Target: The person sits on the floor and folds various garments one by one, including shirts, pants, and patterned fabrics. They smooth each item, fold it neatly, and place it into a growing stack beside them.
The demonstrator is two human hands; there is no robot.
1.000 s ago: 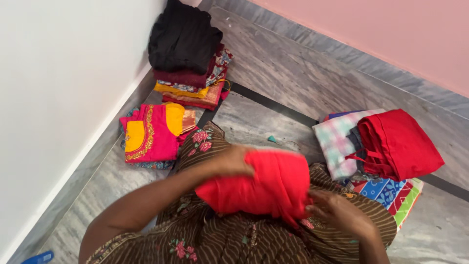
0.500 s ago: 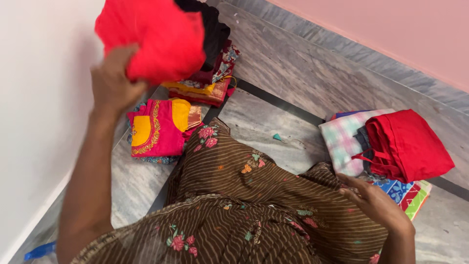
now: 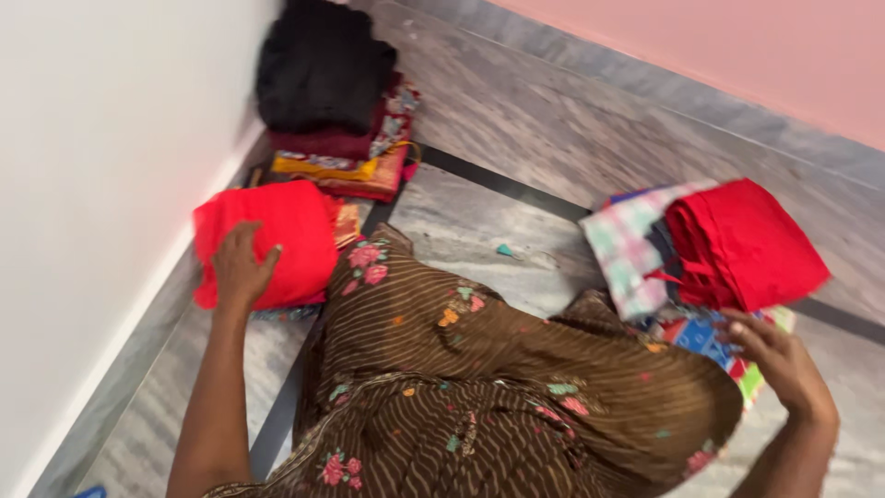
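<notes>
White wall runs down the left edge, meeting the grey tiled floor (image 3: 572, 138). Left hand (image 3: 241, 267) lies palm-down, fingers spread flat on the folded red garment (image 3: 267, 242), pressing not gripping. That garment sits on the floor by the wall, on top of a smaller pile w/ an orange-patterned edge poking out at its right. Its long axis runs roughly left-right, slightly tilted; which end is the neck, can't tell.

Behind it, further up along the wall: stack of folded clothes (image 3: 336, 161), yellow and maroon layers, black garment (image 3: 323, 65) on top. No baskets or boxes in view, just piles on bare floor.

Centre: brown striped floral cloth (image 3: 498, 387) over the person's lap, covering the floor between the two sides. Small teal scrap (image 3: 504, 250) on the tile just beyond it.

Right: checked cloth (image 3: 627, 244) w/ red folded cloth (image 3: 742, 242) on it, colourful printed fabric (image 3: 710, 337) below. Right hand (image 3: 774, 360) has fingers loosely curled, touching the printed fabric's edge; not clamped.
</notes>
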